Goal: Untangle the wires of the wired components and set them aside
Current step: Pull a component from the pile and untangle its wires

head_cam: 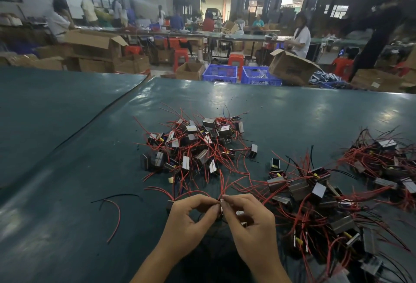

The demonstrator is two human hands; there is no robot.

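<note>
Table [67, 170], dark green cover, head view.

Far left: a loose red wire [116, 217] and a loose black wire [117, 196] lie by themselves, well apart from everything else. Judged to be strays with no part attached.

Centre, beyond the hands: tangled pile [193, 147] of small block-shaped parts. Their red leads cross through one another. This looks like the stock not yet sorted.

Left hand [189, 217]: wrist low, palm turned inward. Thumb and forefinger are closed in a pinch on the red wires [221, 183] at the meeting point. The other fingers are loosely curled and hold nothing.

Right hand [249, 219]: mirrors the left. Its fingertips [226, 198] pinch the same strands and touch the left hand's pinch. The lower fingers curl around something pale; I cannot tell whether it is the part's body.

The strands rise from the pinch towards the tangled pile. Both hands work close to the table's near edge. Judgement: the two tight pinches set side by side allow the leads to be pulled apart at the crossing, which suits thin, springy wire.

Right: a heap [315, 204] of the same parts lies just beside the right hand, leads fanned out. It is probably the set-aside lot, kept within short reach.

Far right: a second heap [382, 163] lies near the table's edge.

Step in hand: separating one part's leads. Much of the tangled pile is left.
</note>
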